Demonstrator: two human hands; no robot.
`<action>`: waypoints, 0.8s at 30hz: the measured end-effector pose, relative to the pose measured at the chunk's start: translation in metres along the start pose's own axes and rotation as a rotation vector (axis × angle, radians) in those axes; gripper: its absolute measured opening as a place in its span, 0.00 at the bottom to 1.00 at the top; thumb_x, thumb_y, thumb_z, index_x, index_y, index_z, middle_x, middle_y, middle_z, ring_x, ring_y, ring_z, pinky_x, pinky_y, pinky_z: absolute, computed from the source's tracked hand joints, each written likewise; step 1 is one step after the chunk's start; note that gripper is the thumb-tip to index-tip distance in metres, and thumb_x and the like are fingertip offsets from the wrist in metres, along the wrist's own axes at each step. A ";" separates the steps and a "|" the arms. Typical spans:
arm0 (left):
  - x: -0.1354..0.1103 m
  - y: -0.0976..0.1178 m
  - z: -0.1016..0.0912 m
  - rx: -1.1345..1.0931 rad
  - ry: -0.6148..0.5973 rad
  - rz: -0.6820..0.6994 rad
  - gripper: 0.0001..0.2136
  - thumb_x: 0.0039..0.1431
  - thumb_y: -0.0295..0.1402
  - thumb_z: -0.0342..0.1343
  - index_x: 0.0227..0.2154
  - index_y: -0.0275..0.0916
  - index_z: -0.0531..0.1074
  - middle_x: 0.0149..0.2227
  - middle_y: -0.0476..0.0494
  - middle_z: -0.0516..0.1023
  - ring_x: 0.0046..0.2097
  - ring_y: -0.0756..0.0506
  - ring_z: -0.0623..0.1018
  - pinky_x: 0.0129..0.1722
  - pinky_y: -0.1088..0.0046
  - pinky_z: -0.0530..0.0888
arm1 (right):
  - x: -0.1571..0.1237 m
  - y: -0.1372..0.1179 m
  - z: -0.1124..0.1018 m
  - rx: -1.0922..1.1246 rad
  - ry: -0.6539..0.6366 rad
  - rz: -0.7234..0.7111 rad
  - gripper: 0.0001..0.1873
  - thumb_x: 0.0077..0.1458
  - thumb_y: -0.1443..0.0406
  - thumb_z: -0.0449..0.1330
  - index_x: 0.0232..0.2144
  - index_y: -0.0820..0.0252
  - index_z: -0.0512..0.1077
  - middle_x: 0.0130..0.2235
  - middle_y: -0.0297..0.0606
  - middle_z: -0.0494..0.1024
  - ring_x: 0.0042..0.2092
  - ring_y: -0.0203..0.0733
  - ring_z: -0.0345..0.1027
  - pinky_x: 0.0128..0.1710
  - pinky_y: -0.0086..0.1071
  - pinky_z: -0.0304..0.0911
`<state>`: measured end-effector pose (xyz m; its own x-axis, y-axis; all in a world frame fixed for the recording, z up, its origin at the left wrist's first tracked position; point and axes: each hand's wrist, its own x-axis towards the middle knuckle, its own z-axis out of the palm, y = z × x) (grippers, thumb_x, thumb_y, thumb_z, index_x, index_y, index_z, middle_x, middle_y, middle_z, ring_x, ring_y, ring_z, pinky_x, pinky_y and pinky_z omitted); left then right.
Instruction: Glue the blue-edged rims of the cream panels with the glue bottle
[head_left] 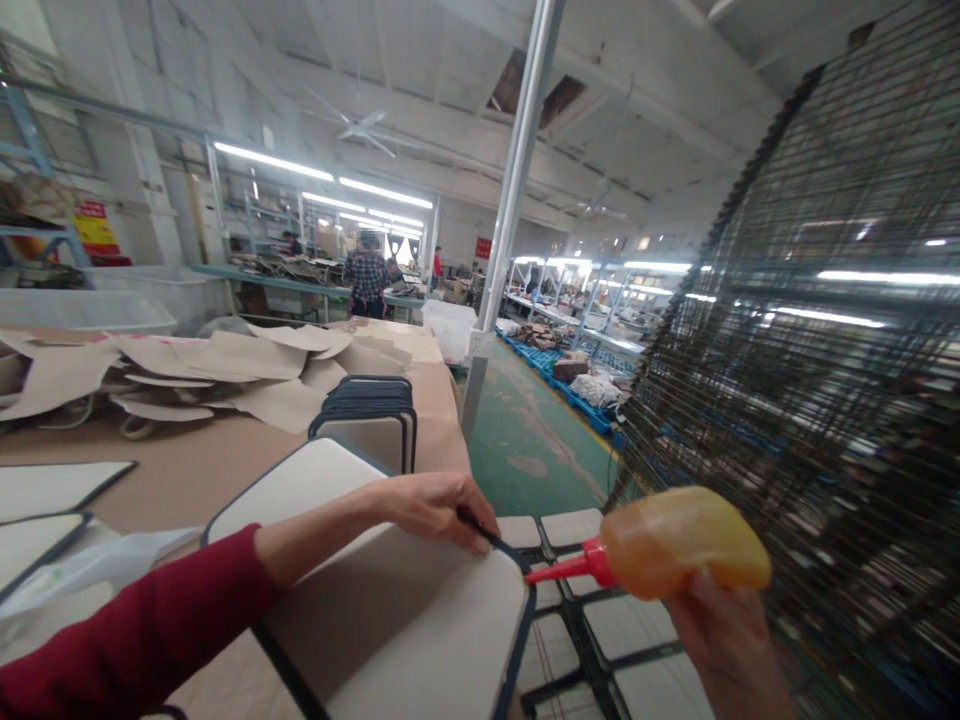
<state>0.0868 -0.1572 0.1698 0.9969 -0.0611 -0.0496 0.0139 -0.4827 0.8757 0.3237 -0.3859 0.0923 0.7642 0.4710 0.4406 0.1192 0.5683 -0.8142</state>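
My left hand (439, 510) pinches the dark-edged rim of a beige panel (405, 610) with rounded corners, held tilted over the table. My right hand (724, 625) grips a squeeze bottle (686, 540) of amber liquid with a red nozzle (559, 570). The nozzle's tip meets the panel's dark edging at its right corner. Behind it lies another pale panel (330, 462) with the same dark border. Farther back stands a row of similar dark-edged panels (367, 410), packed upright.
Loose beige cut pieces (217, 360) are heaped on the brown-covered table (439, 400). A metal post (517, 170) rises at its right edge. Dark-framed pale panels (630, 625) lie below right, beside a tall wire rack (810, 330). A person (366, 275) stands in the background.
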 end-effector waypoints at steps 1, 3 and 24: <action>0.000 -0.001 0.000 0.001 0.004 -0.002 0.21 0.53 0.48 0.65 0.36 0.31 0.82 0.27 0.48 0.75 0.30 0.51 0.68 0.28 0.80 0.64 | -0.002 -0.001 0.002 0.015 0.025 0.000 0.16 0.47 0.57 0.71 0.39 0.52 0.78 0.32 0.35 0.82 0.35 0.42 0.78 0.41 0.31 0.75; 0.000 -0.004 -0.001 -0.005 0.012 0.003 0.21 0.54 0.48 0.65 0.35 0.31 0.82 0.27 0.48 0.73 0.30 0.51 0.67 0.27 0.80 0.62 | -0.007 -0.003 0.007 0.039 0.064 0.000 0.14 0.45 0.59 0.73 0.37 0.50 0.79 0.32 0.33 0.82 0.35 0.39 0.77 0.41 0.27 0.73; -0.006 -0.015 -0.002 -0.097 0.166 -0.062 0.16 0.51 0.45 0.63 0.24 0.35 0.75 0.22 0.52 0.64 0.26 0.52 0.59 0.25 0.75 0.54 | -0.022 0.022 0.001 -0.001 0.264 0.028 0.30 0.36 0.57 0.77 0.44 0.54 0.76 0.34 0.32 0.82 0.34 0.38 0.76 0.37 0.25 0.74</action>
<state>0.0810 -0.1475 0.1581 0.9928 0.1153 -0.0318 0.0751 -0.3937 0.9162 0.3094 -0.3830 0.0647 0.9062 0.2943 0.3037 0.0958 0.5566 -0.8252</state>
